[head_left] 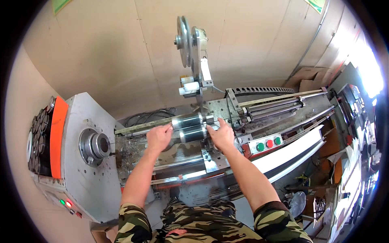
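At the far left of the frame sits an orange-edged housing [56, 133] with a rack of dark cylinders, and right of it a grey headstock [87, 162] carrying a round steel chuck [96, 146]. Lower left, green and red lamps [65, 203] glow on its panel. Near the centre, the left hand [159, 137] has its fingers curled shut around the left end of a shiny metal roller [191, 127], which lies across the machine bed [178, 152] just below a tall post with a pulley wheel [184, 40]. The right hand [222, 135] clamps the roller's right end the same way. The roller looks solid steel: probably heavy, rigid and slick, so the two ends seem the safest hold. Further right are green and red push buttons [269, 143], then long guide rails [283, 103] running to the upper right.
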Motion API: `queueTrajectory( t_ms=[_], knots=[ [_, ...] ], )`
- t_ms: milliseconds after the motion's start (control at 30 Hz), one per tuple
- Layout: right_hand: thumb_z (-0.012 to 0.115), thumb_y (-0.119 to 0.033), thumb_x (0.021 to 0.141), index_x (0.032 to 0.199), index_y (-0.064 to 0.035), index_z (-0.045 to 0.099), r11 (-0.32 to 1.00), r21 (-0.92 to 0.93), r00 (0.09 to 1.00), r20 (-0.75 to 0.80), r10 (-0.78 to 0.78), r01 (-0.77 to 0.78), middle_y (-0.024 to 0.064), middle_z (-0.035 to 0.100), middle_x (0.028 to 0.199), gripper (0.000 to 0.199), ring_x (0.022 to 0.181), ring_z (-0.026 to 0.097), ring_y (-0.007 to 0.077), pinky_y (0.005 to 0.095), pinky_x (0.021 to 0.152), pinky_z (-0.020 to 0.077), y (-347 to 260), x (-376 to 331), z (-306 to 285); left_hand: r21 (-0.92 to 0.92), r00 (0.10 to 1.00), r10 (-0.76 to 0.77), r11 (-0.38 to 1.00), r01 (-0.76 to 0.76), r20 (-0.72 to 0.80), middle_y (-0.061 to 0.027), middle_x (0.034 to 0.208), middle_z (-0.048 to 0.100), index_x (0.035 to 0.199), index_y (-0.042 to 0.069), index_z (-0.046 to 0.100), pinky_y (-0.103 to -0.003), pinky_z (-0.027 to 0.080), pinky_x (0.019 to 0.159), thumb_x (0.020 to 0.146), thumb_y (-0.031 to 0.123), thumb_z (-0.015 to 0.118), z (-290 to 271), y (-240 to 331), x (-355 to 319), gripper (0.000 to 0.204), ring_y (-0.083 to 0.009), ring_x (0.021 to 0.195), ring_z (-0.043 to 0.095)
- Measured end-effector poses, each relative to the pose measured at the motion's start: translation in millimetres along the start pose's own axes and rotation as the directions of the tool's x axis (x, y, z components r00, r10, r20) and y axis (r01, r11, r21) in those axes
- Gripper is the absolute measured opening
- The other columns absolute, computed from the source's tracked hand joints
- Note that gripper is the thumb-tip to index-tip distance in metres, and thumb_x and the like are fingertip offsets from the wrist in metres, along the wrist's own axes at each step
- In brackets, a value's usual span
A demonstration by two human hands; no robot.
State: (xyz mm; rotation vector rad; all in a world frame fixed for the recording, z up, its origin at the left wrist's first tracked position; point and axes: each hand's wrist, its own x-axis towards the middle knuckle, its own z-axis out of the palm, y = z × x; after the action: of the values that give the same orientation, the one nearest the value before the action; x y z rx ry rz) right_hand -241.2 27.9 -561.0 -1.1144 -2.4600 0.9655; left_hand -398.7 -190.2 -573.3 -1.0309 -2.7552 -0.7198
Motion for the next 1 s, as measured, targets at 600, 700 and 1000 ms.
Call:
queueTrajectory(
  t_ms=[600,700,1000],
  knots=[
    [0.069,-0.036,0.089,0.138,-0.0055,0.05,0.98,0.193,0.994,0.089,-0.066,0.047,0.0186,0.057,0.131,0.06,0.11,0.063,0.0419,0.0515,0.089,0.0521,13.9,2.2,-7.3,0.024,0.994,-0.113,0.993,0.112,0.013,-0.0138,0.099,0.073,0.111,0.017,0.076,-0.044,0.053,0.079,0.092,0.034,0.062,-0.5,21.8,-0.3,0.03,-0.0362,0.092,0.069],
    [0.069,-0.036,0.089,0.138,-0.0057,0.05,0.983,0.18,0.994,0.091,-0.065,0.048,0.0188,0.057,0.133,0.061,0.111,0.062,0.0421,0.0515,0.09,0.0519,14.6,3.6,-6.1,0.015,0.994,-0.11,0.994,0.11,-0.001,-0.0161,0.097,0.073,0.112,0.015,0.075,-0.042,0.053,0.078,0.092,0.032,0.063,2.7,19.0,0.3,0.029,-0.0361,0.088,0.069],
    [0.07,-0.036,0.088,0.135,-0.0048,0.054,0.985,0.16,0.995,0.065,-0.073,0.062,0.0185,0.059,0.134,0.058,0.113,0.063,0.0407,0.05,0.093,0.0511,13.7,4.8,-10.2,0.0,0.994,-0.106,0.994,0.106,0.014,-0.0141,0.098,0.073,0.111,0.018,0.076,-0.046,0.053,0.08,0.093,0.037,0.059,5.9,22.5,1.4,0.031,-0.0369,0.092,0.068]
  ],
)
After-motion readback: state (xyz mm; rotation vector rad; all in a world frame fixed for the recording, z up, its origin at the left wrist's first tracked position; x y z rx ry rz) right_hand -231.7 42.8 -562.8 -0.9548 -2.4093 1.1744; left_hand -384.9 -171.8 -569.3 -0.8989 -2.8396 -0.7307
